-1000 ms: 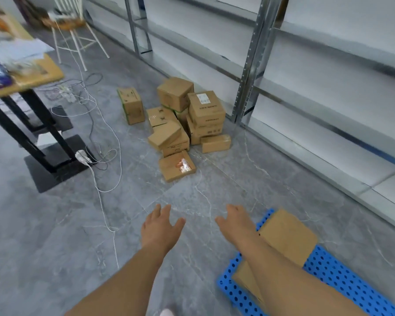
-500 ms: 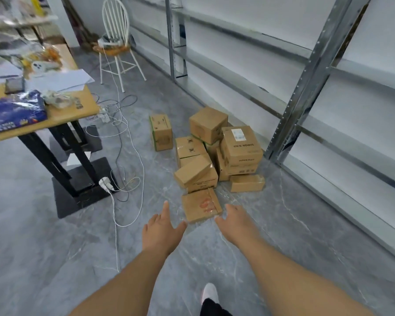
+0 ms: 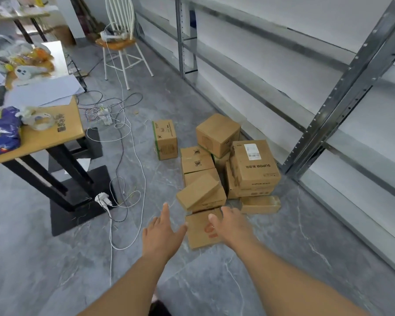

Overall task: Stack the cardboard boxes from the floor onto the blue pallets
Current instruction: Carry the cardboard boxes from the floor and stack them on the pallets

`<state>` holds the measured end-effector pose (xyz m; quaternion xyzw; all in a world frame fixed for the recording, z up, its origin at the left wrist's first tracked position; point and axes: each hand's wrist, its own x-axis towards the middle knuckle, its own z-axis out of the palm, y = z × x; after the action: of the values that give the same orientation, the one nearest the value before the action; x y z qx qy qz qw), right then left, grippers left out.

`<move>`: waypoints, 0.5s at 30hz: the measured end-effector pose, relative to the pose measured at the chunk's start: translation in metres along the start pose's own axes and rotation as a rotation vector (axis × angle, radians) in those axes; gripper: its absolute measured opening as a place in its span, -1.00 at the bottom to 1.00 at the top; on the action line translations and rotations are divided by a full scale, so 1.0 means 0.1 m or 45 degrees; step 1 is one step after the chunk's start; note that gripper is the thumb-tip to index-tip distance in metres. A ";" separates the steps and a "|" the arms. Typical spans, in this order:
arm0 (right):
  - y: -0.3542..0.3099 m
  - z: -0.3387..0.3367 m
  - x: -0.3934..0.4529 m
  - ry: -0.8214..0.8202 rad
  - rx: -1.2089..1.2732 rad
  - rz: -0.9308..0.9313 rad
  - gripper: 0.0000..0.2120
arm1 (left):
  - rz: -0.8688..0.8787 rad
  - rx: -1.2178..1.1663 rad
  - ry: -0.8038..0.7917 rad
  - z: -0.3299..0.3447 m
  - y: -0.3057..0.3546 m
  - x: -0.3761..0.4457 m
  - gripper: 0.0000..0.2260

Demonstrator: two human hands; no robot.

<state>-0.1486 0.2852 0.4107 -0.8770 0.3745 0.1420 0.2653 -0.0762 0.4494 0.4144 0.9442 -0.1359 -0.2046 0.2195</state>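
Flat carton [image 3: 201, 231]: bare floor on near side; tilted box [image 3: 197, 191] touching behind; cables [image 3: 132, 179] well left.

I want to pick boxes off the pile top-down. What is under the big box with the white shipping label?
The labelled box sits on another brown box whose front strip shows beneath it. A small flat box lies on the floor in front. Anything further beneath is hidden.
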 end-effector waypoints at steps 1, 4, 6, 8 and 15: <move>-0.05 -0.01 0.10 -0.017 -0.001 0.004 -0.46 | -0.003 0.011 -0.008 -0.02 -0.01 0.13 -0.26; -0.21 -0.03 0.40 -0.039 0.037 0.025 -0.48 | -0.007 0.048 -0.047 -0.09 -0.05 0.54 -0.26; -0.33 -0.09 0.63 -0.020 0.066 0.064 -0.51 | 0.011 0.047 -0.068 -0.17 -0.04 0.86 -0.26; -0.45 -0.16 0.83 0.009 0.078 0.100 -0.53 | 0.038 0.024 -0.097 -0.25 -0.01 1.15 -0.26; -0.83 -0.27 1.60 0.053 0.075 0.244 -0.48 | 0.134 0.054 -0.180 -0.46 0.14 2.28 -0.25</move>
<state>0.0223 0.2250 0.3918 -0.8318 0.4662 0.1372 0.2683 0.1424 0.3748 0.3843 0.9234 -0.2048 -0.2559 0.1999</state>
